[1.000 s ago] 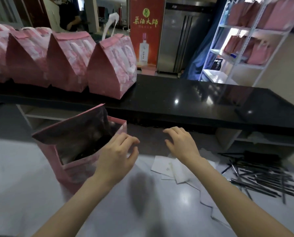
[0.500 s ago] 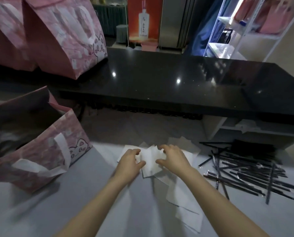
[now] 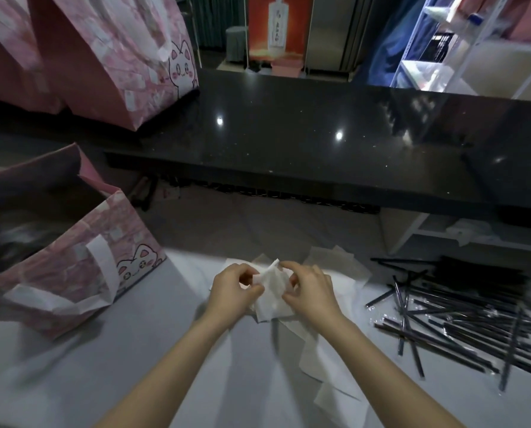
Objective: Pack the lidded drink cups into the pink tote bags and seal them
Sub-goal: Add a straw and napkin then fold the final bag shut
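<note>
**Pinching a napkin beside the open tote**

Both hands meet above the white table. The left hand and the right hand each pinch an edge of one white napkin, lifted off the loose napkins. The open pink tote bag, printed with a cartoon cat face, stands to the left; its contents are dark and blurred. Sealed pink bags sit on the black counter. Wrapped black straws lie scattered to the right. An orange poster shows a bottle, its lettering too small to read.
</note>
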Demonstrator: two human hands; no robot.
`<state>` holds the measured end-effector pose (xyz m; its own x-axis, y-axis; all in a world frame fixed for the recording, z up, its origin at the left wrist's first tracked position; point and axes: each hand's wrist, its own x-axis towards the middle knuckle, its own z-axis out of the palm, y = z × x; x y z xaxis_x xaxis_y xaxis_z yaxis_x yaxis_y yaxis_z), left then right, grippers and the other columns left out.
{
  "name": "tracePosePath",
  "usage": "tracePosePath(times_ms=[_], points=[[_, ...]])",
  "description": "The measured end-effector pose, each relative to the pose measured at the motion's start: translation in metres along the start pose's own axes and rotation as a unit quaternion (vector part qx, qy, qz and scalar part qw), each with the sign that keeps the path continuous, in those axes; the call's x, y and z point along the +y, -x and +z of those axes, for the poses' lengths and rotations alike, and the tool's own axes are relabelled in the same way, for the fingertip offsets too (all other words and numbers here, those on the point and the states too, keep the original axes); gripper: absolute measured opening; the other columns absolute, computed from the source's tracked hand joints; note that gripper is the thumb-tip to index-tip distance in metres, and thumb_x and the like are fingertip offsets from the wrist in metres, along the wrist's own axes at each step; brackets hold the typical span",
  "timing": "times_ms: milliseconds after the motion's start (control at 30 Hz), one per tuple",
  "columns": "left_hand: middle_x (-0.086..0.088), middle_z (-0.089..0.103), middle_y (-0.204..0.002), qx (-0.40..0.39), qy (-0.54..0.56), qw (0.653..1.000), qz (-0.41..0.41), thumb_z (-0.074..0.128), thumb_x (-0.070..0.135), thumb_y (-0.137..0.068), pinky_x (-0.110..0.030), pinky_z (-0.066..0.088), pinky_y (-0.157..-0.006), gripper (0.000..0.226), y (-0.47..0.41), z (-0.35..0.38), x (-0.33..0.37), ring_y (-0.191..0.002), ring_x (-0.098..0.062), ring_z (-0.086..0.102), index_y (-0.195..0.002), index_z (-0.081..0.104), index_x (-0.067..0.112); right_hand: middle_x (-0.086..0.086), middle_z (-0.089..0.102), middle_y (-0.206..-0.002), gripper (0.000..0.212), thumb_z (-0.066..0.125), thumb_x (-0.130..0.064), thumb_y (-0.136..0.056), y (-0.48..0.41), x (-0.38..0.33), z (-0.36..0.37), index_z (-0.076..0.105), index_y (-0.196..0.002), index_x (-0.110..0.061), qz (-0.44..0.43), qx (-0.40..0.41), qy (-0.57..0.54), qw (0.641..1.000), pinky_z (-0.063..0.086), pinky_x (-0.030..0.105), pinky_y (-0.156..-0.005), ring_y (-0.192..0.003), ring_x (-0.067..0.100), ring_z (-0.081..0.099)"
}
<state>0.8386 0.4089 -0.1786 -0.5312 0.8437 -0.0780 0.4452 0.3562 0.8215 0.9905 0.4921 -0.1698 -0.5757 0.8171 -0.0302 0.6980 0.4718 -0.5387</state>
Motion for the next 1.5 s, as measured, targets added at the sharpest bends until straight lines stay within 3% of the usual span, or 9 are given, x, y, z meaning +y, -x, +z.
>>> tracePosePath(times_ms=[100,267,400,567,767,1100,1300,1400,1500], points=[[0.009,0.064,-0.078,-0.009,0.046,0.999,0.024,0.076,0.006,-0.072,-0.015,0.046,-0.064,0.023,0.006,-0.013,0.003,-0.074,0.001,0.058,-0.071,0.063,0.025,-0.013,0.052,-0.082,0.069,0.067,-0.021,-0.075,0.005,-0.004,-0.006,0.041,-0.135,-0.042,-0.012,0.003,-0.046,0.999,0.037,0.030,-0.085,-0.091,0.013,0.045],[0.002,0.066,-0.074,-0.025,0.094,0.994,0.048,0.076,0.009,-0.076,-0.018,0.043,-0.064,0.016,0.016,-0.045,0.006,-0.069,-0.005,0.056,-0.076,0.064,0.019,-0.006,0.046,-0.102,0.032,0.076,-0.034,-0.075,0.003,-0.026,-0.016,0.068,-0.104,-0.023,-0.073,0.048,-0.035,0.996,0.038,0.027,-0.085,-0.098,0.015,0.042],[0.013,0.063,-0.064,-0.001,0.123,0.989,0.081,0.077,0.010,-0.077,-0.012,0.040,-0.060,0.023,0.023,-0.075,0.007,-0.062,0.004,0.054,-0.070,0.061,0.024,-0.005,0.055,-0.116,0.028,0.078,-0.029,-0.075,0.000,-0.057,-0.025,0.070,-0.099,-0.020,-0.105,0.034,-0.028,0.993,0.040,0.031,-0.091,-0.106,0.015,0.046],[0.001,0.071,-0.076,0.020,0.145,0.986,0.079,0.076,0.016,-0.081,-0.020,0.049,-0.064,0.010,0.029,-0.114,0.007,-0.073,-0.010,0.065,-0.080,0.066,0.019,-0.019,0.065,-0.084,0.023,0.076,-0.027,-0.075,0.005,-0.096,-0.030,0.067,-0.096,-0.032,-0.071,-0.024,-0.106,0.992,0.039,0.012,-0.065,-0.081,-0.002,0.056],[0.024,0.062,-0.078,0.070,0.067,0.981,0.166,0.073,0.026,-0.083,-0.009,0.045,-0.062,0.015,0.041,-0.184,0.020,-0.076,0.004,0.059,-0.079,0.060,0.032,-0.004,0.070,-0.082,0.009,0.074,-0.018,-0.079,0.005,-0.162,-0.050,0.070,-0.085,-0.023,-0.100,-0.006,-0.179,0.979,0.054,0.045,-0.076,-0.082,0.019,0.065],[0.017,0.069,-0.087,0.237,0.008,0.950,0.204,0.073,0.023,-0.083,-0.014,0.049,-0.077,0.014,0.057,-0.331,-0.004,-0.087,-0.002,0.065,-0.093,0.066,0.029,-0.004,0.067,-0.079,0.008,0.067,-0.011,-0.086,-0.025,-0.297,-0.068,0.069,-0.088,-0.018,-0.230,0.087,-0.223,0.943,0.047,0.030,-0.067,-0.075,0.009,0.057],[0.008,0.064,-0.117,0.265,-0.177,0.937,0.144,0.067,0.041,-0.065,-0.040,0.032,-0.106,0.046,0.058,-0.386,-0.064,-0.127,-0.028,0.045,-0.105,0.069,0.020,-0.018,0.063,-0.078,0.020,0.064,-0.015,-0.088,-0.053,-0.372,-0.041,0.063,-0.082,-0.033,-0.279,0.058,-0.154,0.946,0.038,0.006,-0.061,-0.072,-0.007,0.055],[0.024,0.040,-0.137,0.211,-0.211,0.946,0.128,0.056,0.059,-0.060,-0.047,0.001,-0.116,0.062,0.061,-0.391,-0.084,-0.145,-0.014,0.014,-0.118,0.060,0.036,-0.011,0.065,-0.083,0.010,0.064,-0.016,-0.087,-0.065,-0.393,-0.011,0.068,-0.086,-0.024,-0.286,-0.017,-0.059,0.956,0.042,0.016,-0.064,-0.076,0.000,0.058],[0.022,0.034,-0.146,0.176,-0.179,0.955,0.159,0.052,0.061,-0.060,-0.048,-0.001,-0.118,0.068,0.060,-0.394,-0.098,-0.145,-0.005,0.002,-0.124,0.055,0.040,-0.007,0.067,-0.095,0.020,0.063,-0.014,-0.085,-0.077,-0.401,0.016,0.069,-0.103,-0.017,-0.262,-0.105,0.038,0.958,0.044,0.023,-0.073,-0.090,0.012,0.060]])
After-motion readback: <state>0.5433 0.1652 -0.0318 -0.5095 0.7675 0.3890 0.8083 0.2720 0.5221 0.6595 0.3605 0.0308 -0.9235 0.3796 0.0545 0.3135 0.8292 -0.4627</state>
